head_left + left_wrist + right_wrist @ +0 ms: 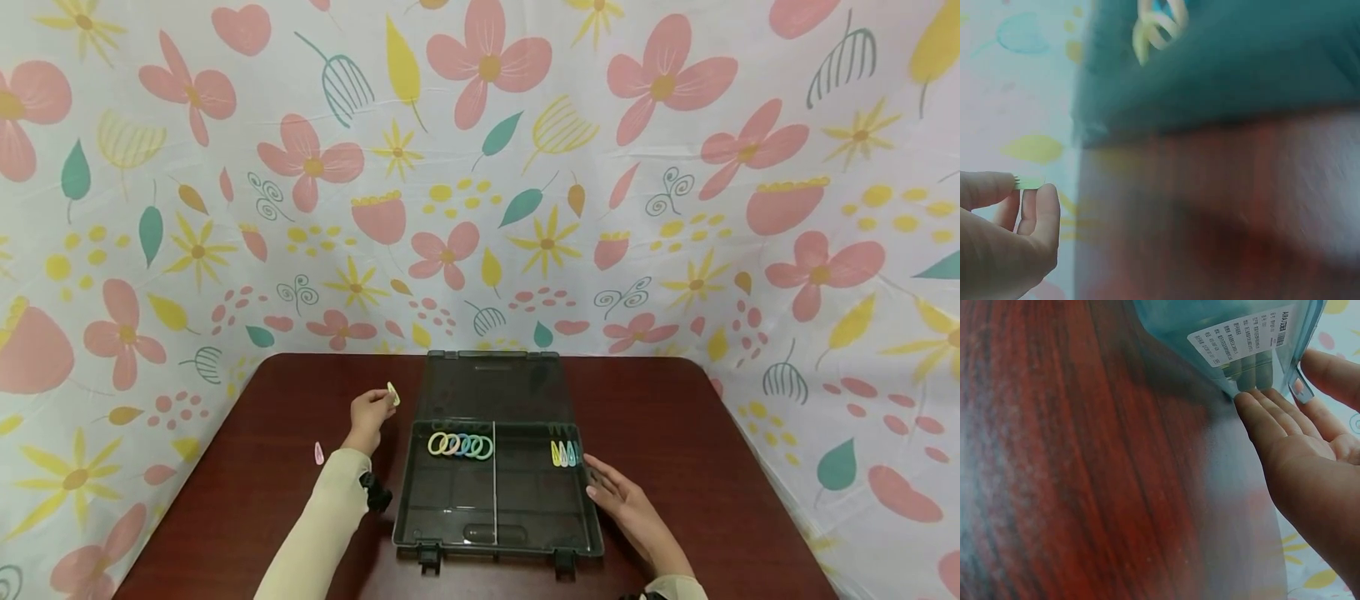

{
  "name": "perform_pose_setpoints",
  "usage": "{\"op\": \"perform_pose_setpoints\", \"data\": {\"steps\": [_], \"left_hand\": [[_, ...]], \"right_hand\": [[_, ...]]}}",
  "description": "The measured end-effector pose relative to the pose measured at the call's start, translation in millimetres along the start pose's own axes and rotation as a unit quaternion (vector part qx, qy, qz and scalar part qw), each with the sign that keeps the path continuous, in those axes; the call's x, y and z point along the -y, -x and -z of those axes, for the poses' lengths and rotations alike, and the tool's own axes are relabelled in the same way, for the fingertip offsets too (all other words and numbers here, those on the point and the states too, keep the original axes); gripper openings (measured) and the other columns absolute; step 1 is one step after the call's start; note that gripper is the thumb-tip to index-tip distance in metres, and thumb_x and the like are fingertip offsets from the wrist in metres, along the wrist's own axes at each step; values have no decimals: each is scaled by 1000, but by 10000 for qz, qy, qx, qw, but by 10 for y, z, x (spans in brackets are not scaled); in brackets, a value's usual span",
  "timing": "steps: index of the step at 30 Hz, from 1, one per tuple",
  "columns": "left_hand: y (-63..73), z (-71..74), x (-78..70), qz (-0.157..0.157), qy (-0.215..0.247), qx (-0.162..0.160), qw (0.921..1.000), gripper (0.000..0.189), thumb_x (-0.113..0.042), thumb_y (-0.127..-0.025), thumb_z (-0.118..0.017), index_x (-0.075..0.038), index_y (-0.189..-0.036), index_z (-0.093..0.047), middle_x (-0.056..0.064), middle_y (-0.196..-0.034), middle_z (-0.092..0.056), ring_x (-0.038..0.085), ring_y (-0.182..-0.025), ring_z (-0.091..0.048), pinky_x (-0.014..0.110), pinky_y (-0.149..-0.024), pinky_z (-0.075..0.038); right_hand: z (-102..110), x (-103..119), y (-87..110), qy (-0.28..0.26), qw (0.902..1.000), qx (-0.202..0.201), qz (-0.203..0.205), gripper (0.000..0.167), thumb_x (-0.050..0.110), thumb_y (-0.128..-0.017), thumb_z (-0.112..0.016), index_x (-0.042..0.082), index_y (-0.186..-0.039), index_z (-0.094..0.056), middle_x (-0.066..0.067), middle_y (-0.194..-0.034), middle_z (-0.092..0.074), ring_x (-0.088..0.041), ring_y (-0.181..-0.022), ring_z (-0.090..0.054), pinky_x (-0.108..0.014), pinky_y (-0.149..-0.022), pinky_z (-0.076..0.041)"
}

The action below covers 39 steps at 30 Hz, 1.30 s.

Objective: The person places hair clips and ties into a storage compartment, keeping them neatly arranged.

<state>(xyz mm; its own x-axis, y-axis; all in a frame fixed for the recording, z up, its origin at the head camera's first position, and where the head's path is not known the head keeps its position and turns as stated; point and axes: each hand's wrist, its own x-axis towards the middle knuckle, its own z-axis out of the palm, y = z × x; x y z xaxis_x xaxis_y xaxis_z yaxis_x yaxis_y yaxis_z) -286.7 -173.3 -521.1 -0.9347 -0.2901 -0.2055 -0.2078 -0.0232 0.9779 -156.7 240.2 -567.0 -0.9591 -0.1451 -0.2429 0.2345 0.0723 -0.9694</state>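
Observation:
My left hand (367, 418) pinches a pale yellow-green snap hair clip (393, 394) between thumb and fingertips, above the table left of the open box. The clip (1030, 182) shows edge-on in the left wrist view. My right hand (626, 504) touches the right side of the dark see-through plastic box (450, 500), its fingers mostly straight. In the right wrist view, those fingers (1269, 419) lie against the box near a white label (1241, 337). Inside the box's right compartment sit several hair clips (564, 453); several pastel rings (461, 446) overlap in the left one.
A pink hair clip (318, 452) lies on the dark red-brown table (240, 517), left of my left forearm. The box's lid (495, 387) is folded back toward the flowered cloth (480, 200) behind the table. Two latches (429, 557) hang at the box's front.

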Motion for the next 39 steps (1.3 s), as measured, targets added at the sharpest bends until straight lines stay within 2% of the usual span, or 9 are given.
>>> {"op": "perform_pose_setpoints", "data": {"steps": [2, 5, 9, 13, 16, 20, 27, 33, 39], "left_hand": [[23, -70, -68, -70, 264, 57, 9996, 22, 0, -94, -57, 13, -111, -58, 21, -107, -58, 25, -84, -66, 48, -97, -48], [84, -192, -156, -136, 567, 117, 9982, 20, 0, -94, -58, 12, -109, -59, 18, -102, -58, 17, -79, -64, 46, -95, -50], [196, -380, -257, -228, 817, 222, 9961, 18, -2, -94, -59, 9, -109, -62, 14, -95, -61, 29, -90, -65, 37, -85, -56], [302, -610, -310, -248, 1090, 495, 9925, 18, -1, -94, -60, 9, -108, -62, 13, -94, -61, 27, -87, -66, 30, -77, -58], [387, -790, -328, -148, 1284, 791, 9885, 19, 0, -93, -61, 10, -109, -61, 13, -93, -61, 21, -80, -66, 33, -80, -58], [502, -1019, -304, 3, 1395, 1102, 9841, 20, 2, -92, -61, 10, -110, -60, 11, -92, -61, 15, -75, -65, 37, -86, -56], [659, -1384, -183, 88, 1408, 1469, 9790, 21, 4, -91, -61, 13, -110, -59, 11, -88, -63, 13, -71, -65, 30, -77, -58], [834, -1623, -87, 161, 1105, 1812, 9771, 22, 3, -90, -63, 11, -110, -61, 15, -91, -67, 15, -72, -66, 38, -80, -58], [952, -1838, 62, 333, 780, 2023, 9756, 21, 2, -89, -64, 9, -109, -63, 18, -92, -66, 19, -76, -66, 38, -79, -58]], "right_hand": [[-3, 4, -3, -14, 10000, -11, -18, 60, 20, -97, -59, 12, -150, -33, -18, -157, -18, -38, -142, -20, -56, -110, -31], [-9, 6, -1, -44, 10000, -3, -49, 60, 19, -97, -59, 12, -150, -32, -18, -157, -18, -39, -142, -21, -56, -110, -30], [-10, 23, 1, -40, 10000, 11, -50, 60, 20, -97, -59, 11, -150, -32, -18, -157, -19, -38, -142, -22, -55, -111, -31], [-6, 17, -4, -25, 10000, -5, -34, 61, 21, -97, -59, 13, -150, -32, -17, -157, -19, -38, -142, -21, -55, -111, -31], [1, 4, -10, -13, 10000, 11, 14, 61, 21, -97, -59, 13, -150, -32, -16, -158, -18, -37, -143, -19, -55, -111, -30], [4, -12, -6, -6, 10000, 40, 78, 60, 20, -97, -59, 13, -150, -32, -15, -158, -18, -36, -143, -17, -54, -111, -30], [-2, -3, 11, -21, 9999, 38, 95, 60, 19, -97, -58, 12, -150, -32, -16, -158, -18, -37, -143, -16, -56, -111, -29], [2, -5, -1, -30, 10000, 13, 80, 60, 19, -97, -58, 11, -150, -31, -16, -157, -18, -36, -143, -16, -55, -111, -29], [-14, -5, -10, 37, 10000, -76, 39, 60, 19, -97, -59, 11, -150, -32, -17, -157, -18, -37, -143, -18, -55, -110, -30]]}}
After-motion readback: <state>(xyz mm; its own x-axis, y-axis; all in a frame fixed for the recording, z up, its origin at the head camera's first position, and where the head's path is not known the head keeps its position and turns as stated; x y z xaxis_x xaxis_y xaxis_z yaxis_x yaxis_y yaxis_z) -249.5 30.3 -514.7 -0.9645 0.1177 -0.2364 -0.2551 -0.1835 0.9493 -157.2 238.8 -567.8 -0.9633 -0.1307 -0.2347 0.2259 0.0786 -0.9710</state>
